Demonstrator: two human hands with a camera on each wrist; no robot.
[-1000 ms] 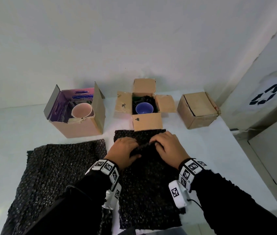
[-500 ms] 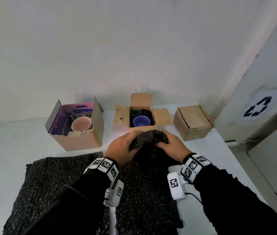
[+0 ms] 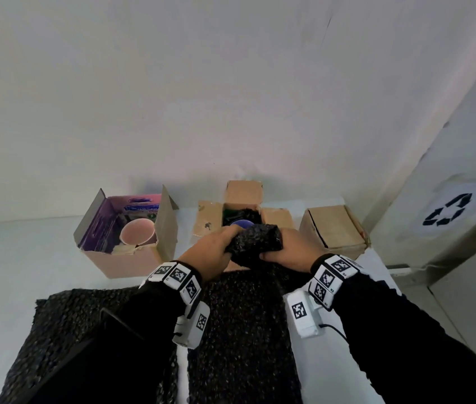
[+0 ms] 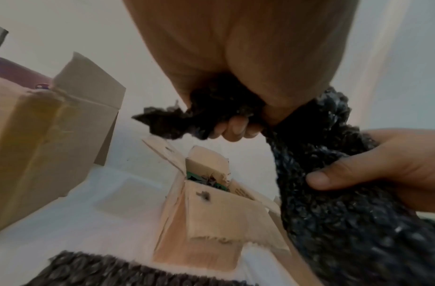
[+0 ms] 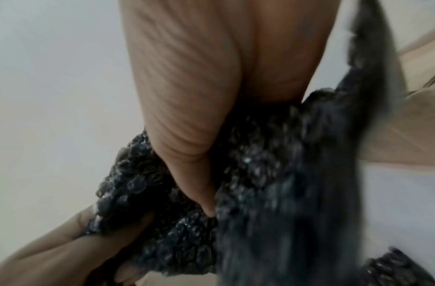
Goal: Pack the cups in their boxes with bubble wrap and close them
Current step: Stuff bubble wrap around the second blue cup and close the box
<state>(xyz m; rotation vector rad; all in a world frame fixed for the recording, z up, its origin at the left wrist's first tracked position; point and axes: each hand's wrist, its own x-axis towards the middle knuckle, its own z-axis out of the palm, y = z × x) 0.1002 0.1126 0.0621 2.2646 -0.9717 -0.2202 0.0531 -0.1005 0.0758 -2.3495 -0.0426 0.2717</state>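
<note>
The left hand [image 3: 213, 252] and right hand [image 3: 290, 248] both squeeze the soft, light, squashy bubble wrap [image 3: 255, 242] at its bunched far end, above the open middle box [image 3: 210, 223].

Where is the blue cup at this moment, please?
In the head view, the blue cup sits inside the open middle box, between the pink cup's box and the closed box.

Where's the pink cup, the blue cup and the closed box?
pink cup [image 3: 136, 235], head view, on its inside.
blue cup [image 3: 238, 223], head view, on its visible rim, bubble wrap hiding the rest.
closed box [image 3: 331, 225], head view, on its top.
</note>
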